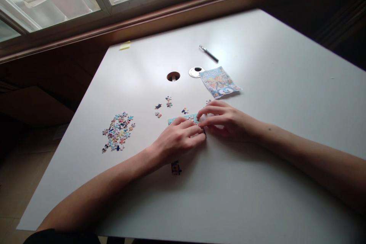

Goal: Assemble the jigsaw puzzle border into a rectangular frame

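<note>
A partly joined jigsaw puzzle [187,117] with a light blue upper edge lies on the table, much of it hidden beneath my hands. My left hand [181,137] rests over its lower part, palm down, fingers stretched out and slightly bent. From the right, my right hand [224,118] reaches the puzzle's upper right, its fingertips closed on a small puzzle piece at that edge. A dark joined bit of puzzle [175,167] lies below my left wrist. Just above the puzzle is a loose dark piece [184,111].
A heap of loose puzzle pieces [118,131] lies to the left, with a few strays [168,101] nearer the middle. Behind my right hand is a printed picture sheet [220,82]. Farther back are a pen [209,53], a round cable hole [173,76], its metal cover [196,71] and a yellow note [125,45].
</note>
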Motion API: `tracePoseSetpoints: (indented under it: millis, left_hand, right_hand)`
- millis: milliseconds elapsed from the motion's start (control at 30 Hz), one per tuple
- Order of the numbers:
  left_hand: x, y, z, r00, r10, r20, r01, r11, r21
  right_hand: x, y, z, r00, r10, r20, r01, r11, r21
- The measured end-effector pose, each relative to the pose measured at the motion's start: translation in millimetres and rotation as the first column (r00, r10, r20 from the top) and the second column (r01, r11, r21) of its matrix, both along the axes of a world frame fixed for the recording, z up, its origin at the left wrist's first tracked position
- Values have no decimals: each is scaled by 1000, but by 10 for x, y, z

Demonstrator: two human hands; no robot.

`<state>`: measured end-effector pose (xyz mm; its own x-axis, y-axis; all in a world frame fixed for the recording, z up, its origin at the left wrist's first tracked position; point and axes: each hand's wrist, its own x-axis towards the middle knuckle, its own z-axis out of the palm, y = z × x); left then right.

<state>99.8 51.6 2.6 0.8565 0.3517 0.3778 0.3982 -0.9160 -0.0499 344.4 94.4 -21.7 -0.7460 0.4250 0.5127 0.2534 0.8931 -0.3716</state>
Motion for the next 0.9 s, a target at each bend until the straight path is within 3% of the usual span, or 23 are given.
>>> tracePoseSetpoints:
  millis: [600,900]
  left_hand:
    - [13,-46,13,996,35,-80,-35,999,-3]
    - [10,-58,46,997,30,-77,-36,996,-77]
  right_hand:
    - [0,-1,-6,1000,-8,10,8,1000,3]
    - [0,-1,-5,1000,-7,0,7,1000,-2]
